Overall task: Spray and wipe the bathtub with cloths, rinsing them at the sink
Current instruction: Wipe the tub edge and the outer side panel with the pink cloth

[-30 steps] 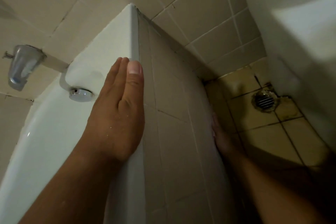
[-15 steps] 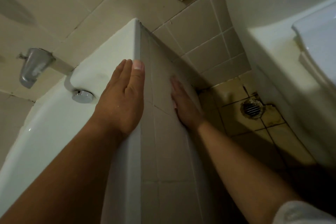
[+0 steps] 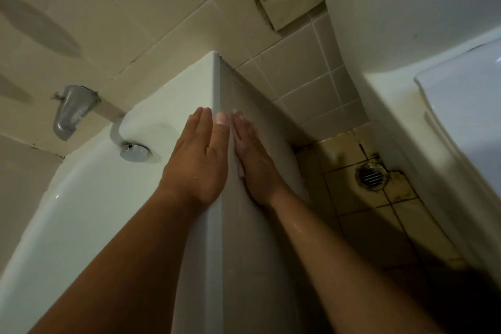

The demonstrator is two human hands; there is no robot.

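Head view: I see the left hand (image 3: 199,160) lying flat on top of the bathtub (image 3: 173,95), right at its sharp edge. The right hand (image 3: 254,165) lies flat on the tiled side (image 3: 260,266), just past that edge. Both grips are open and hold nothing. The floor (image 3: 360,225) by the drain (image 3: 372,177) has some room.

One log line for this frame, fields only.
left hand: flat on white bathtub rim | right hand: flat against beige tiled tub side panel | holding: nothing
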